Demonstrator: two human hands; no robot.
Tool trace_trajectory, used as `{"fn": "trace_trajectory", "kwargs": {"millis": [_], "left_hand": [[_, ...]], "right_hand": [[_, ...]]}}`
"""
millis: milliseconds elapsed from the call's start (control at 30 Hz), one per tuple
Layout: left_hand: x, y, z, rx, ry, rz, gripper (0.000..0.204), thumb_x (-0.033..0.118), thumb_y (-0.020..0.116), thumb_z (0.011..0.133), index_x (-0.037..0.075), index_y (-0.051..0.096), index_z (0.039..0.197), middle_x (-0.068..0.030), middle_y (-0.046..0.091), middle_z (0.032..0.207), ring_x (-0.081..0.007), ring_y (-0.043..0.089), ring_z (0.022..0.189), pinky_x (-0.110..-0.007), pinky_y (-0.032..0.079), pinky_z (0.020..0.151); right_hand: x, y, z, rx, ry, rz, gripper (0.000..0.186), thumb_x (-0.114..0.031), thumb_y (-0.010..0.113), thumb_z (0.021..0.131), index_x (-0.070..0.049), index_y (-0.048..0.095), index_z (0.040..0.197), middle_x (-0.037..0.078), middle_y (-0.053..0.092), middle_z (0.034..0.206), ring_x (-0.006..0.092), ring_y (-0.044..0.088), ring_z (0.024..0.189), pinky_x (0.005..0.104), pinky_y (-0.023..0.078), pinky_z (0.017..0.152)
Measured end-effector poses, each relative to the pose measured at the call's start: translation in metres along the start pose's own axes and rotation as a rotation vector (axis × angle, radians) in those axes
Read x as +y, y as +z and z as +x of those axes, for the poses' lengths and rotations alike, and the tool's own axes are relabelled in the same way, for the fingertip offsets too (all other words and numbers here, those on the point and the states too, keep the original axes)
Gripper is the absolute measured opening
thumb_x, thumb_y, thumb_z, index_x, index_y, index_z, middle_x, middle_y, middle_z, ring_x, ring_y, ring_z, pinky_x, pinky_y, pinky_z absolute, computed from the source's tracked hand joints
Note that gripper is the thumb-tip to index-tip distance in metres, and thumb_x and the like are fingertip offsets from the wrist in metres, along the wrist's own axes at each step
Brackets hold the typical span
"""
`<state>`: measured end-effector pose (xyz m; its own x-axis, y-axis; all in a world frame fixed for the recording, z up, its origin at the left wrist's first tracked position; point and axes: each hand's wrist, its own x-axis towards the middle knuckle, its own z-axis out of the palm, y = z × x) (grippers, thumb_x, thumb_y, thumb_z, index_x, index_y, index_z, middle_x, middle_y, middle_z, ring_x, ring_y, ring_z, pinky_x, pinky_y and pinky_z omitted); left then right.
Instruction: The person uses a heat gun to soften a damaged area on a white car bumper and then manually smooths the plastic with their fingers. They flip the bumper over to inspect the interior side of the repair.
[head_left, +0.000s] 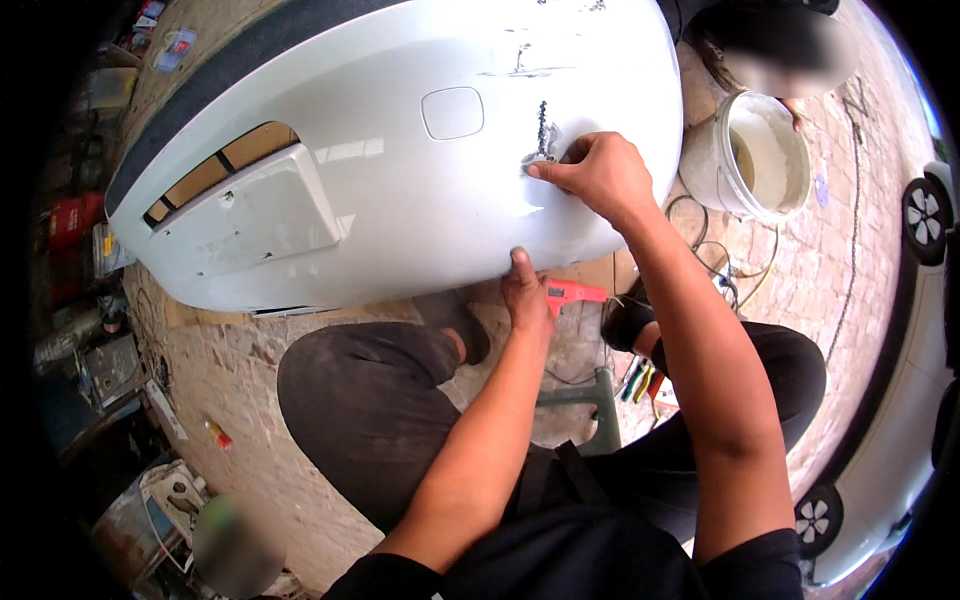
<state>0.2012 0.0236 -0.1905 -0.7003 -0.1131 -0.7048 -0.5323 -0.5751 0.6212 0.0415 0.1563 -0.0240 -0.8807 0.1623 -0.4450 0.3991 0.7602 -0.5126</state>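
Observation:
A white car bumper (370, 170) lies before me, with a panel at its left and dark, rough marks at its right. My right hand (590, 170) is pinched at a grey damaged spot beside a short dark row of marks (542, 125); what its fingers hold is hidden. My left hand (525, 290) grips the bumper's lower edge, thumb on the white surface and fingers mostly hidden. A red gun-shaped tool (578, 292) is right against that hand; I cannot tell whether it is gripped too.
A white bucket (790, 150) stands right of the bumper, near another person (735, 35). Cords (700, 245), hand tools (650, 385) and a green frame (600, 400) are by my legs. A white car (890, 390) is at far right, clutter (110, 360) at left on brick paving (220, 380).

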Motion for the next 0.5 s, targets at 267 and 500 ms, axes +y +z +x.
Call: {"fn": "trace_trajectory", "kwargs": {"millis": [267,500], "left_hand": [[0.000,0.006,-0.003,0.108,0.041,-0.027,0.092,0.075,0.076,0.083,-0.003,0.060,0.130,-0.0063,0.065,0.123,-0.0206,0.061,0.110,-0.042,0.050,0.103],[-0.009,0.002,0.003,0.110,0.062,-0.073,0.087,0.074,0.075,0.084,0.002,0.062,0.131,-0.0059,0.067,0.129,-0.0198,0.063,0.118,-0.042,0.049,0.104]], "right_hand": [[0.019,0.014,0.006,0.021,-0.026,0.199,0.044,-0.047,0.082,0.080,-0.004,0.081,0.089,0.013,0.077,0.079,0.0296,0.075,0.075,0.0413,0.059,0.074],[0.011,0.016,-0.007,0.097,-0.099,0.102,0.047,-0.052,0.078,0.086,-0.005,0.079,0.082,0.013,0.074,0.071,0.0301,0.074,0.071,0.0419,0.058,0.071]]}}
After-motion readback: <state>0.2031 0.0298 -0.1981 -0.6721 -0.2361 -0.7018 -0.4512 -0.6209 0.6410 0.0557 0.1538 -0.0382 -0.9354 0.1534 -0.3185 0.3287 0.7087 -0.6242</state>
